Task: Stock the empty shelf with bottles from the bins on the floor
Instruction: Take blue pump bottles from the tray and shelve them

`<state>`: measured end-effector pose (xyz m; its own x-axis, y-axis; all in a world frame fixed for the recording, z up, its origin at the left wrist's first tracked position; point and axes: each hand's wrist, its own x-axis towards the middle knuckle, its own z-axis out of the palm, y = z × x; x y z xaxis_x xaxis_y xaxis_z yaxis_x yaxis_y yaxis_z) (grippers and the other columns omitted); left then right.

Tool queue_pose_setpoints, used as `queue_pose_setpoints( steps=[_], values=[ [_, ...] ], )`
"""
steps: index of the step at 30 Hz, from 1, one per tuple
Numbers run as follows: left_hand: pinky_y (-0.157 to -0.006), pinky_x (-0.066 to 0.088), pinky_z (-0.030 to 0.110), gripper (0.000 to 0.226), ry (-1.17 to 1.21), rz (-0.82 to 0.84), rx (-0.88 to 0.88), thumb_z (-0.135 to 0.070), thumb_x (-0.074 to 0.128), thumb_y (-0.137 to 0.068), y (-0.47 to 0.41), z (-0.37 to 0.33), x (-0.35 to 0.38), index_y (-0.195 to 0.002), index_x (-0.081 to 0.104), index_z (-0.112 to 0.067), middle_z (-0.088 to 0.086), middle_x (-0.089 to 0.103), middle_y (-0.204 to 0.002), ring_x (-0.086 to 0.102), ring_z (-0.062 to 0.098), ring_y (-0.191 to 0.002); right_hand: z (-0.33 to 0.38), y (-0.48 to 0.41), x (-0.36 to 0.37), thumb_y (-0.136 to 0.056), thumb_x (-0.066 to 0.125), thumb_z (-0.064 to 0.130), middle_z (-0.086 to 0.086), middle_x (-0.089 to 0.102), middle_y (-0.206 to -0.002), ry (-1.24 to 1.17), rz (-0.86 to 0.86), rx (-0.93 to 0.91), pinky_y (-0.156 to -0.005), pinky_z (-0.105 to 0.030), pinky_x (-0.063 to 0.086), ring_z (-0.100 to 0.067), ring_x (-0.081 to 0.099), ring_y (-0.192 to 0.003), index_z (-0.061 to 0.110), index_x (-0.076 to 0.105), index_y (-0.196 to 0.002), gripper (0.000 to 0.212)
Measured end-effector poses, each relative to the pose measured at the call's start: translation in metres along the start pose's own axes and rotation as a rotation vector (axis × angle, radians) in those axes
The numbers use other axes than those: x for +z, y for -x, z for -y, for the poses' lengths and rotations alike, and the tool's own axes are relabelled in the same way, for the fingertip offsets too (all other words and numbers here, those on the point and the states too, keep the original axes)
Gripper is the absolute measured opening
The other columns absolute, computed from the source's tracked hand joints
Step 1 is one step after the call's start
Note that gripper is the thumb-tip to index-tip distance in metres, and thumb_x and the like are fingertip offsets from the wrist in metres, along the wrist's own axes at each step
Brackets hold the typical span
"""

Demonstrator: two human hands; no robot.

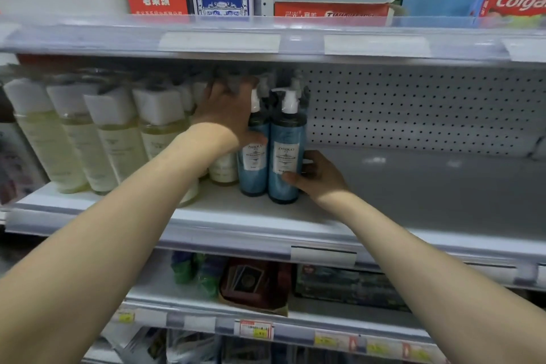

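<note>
Forearms (103,230) outstretched | shelf (413,186) right half bare | step: seating left bottle (254,162) and right bottle (284,192) mid-shelf, upright, touching | left hand (227,112) wraps the left one, right hand (320,176) grips the right one low | next: let go, fetch more (bins unseen)

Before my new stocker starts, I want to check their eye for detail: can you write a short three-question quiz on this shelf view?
1. True or false: the right hand grips a pale yellow bottle.
2. The bare stretch of shelf lies on which side of the blue pump bottles? A left, B right, C in front.
3. Fill in: ___ blue pump bottles show their labels.
Key: 1 false, it grips a blue one; 2 B; 3 two.
</note>
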<state>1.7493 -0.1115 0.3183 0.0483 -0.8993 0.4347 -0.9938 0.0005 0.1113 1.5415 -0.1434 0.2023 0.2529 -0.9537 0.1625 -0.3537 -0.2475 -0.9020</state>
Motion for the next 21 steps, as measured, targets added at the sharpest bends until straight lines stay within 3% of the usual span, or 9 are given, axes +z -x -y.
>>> queue_pose_setpoints(
  steps=[4, 9, 12, 15, 18, 21],
  values=[
    [-0.107, 0.034, 0.045, 0.112, -0.056, -0.032, -0.027, -0.064, 0.076, -0.067, 0.005, -0.004, -0.005, -0.150, 0.012, -0.025, 0.029, 0.039, -0.141, 0.030, 0.043, -0.136, 0.003, 0.007, 0.003, -0.074, 0.086, 0.043, 0.003, 0.068, -0.125, -0.052, 0.001, 0.018, -0.096, -0.044, 0.057, -0.019, 0.066, -0.110, 0.028, 0.055, -0.127, 0.064],
    [-0.102, 0.042, 0.048, 0.109, 0.011, 0.026, -0.102, -0.058, 0.077, -0.071, 0.004, -0.003, -0.013, -0.153, 0.012, -0.027, 0.030, 0.033, -0.146, 0.040, 0.047, -0.131, 0.008, 0.012, 0.005, -0.077, 0.086, 0.034, 0.001, 0.068, -0.125, -0.067, 0.030, 0.012, -0.097, -0.042, 0.056, -0.018, 0.066, -0.110, 0.026, 0.055, -0.129, 0.061],
    [-0.088, 0.047, 0.039, 0.099, 0.151, 0.101, -0.072, -0.046, 0.077, -0.076, 0.002, -0.002, -0.015, -0.152, 0.016, -0.029, 0.021, 0.052, -0.136, 0.052, 0.042, -0.120, 0.010, 0.014, 0.006, -0.082, 0.082, 0.033, 0.000, 0.067, -0.129, -0.029, 0.013, -0.006, -0.098, -0.039, 0.055, -0.019, 0.066, -0.112, 0.024, 0.053, -0.133, 0.059],
    [-0.084, 0.045, 0.032, 0.097, 0.294, 0.124, -0.071, -0.044, 0.077, -0.078, 0.003, -0.002, -0.013, -0.153, 0.015, -0.033, 0.013, 0.058, -0.134, 0.058, 0.036, -0.114, 0.010, 0.016, 0.007, -0.085, 0.079, 0.032, -0.001, 0.066, -0.131, -0.023, -0.019, 0.002, -0.099, -0.042, 0.054, -0.022, 0.064, -0.116, 0.023, 0.051, -0.136, 0.058],
    [-0.088, 0.045, 0.030, 0.100, 0.409, 0.112, -0.075, -0.050, 0.080, -0.074, 0.007, -0.007, -0.008, -0.152, 0.019, -0.034, 0.010, 0.057, -0.137, 0.057, 0.033, -0.119, 0.010, 0.018, 0.006, -0.086, 0.077, 0.033, -0.001, 0.065, -0.132, -0.007, -0.038, 0.010, -0.101, -0.043, 0.053, -0.023, 0.063, -0.118, 0.023, 0.050, -0.137, 0.058],
    [-0.099, 0.049, 0.038, 0.095, 0.462, 0.052, -0.080, -0.043, 0.084, -0.072, 0.010, -0.010, -0.003, -0.148, 0.028, -0.036, 0.009, 0.057, -0.138, 0.057, 0.033, -0.121, 0.012, 0.021, 0.005, -0.087, 0.076, 0.033, -0.002, 0.064, -0.133, -0.007, -0.043, 0.026, -0.102, -0.045, 0.052, -0.024, 0.062, -0.119, 0.022, 0.050, -0.138, 0.058]
  ],
)
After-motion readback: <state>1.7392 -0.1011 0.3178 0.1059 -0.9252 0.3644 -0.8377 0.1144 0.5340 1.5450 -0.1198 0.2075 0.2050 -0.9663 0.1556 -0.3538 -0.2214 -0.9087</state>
